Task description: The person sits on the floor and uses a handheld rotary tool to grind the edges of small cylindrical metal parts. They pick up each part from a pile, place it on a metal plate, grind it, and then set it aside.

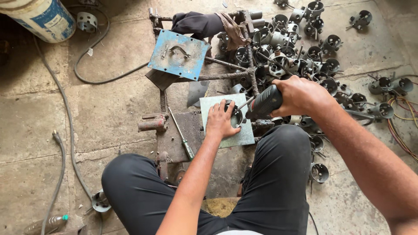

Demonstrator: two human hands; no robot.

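My left hand (220,122) presses down on a small round grey metal cup (235,116) that sits on a pale metal plate (237,137) laid across a rusty iron frame. My right hand (300,95) grips a dark green and black power drill (264,103), and its bit (244,104) points into the cup. My knees in black trousers (278,174) are on either side below the plate.
A heap of similar metal cups (300,48) lies at the upper right. A blue metal plate with a handle (178,54), a dark cloth (198,22), a screwdriver (183,135), cables (65,109), a white and blue drum (41,17) and a plastic bottle (45,224) lie on the concrete floor.
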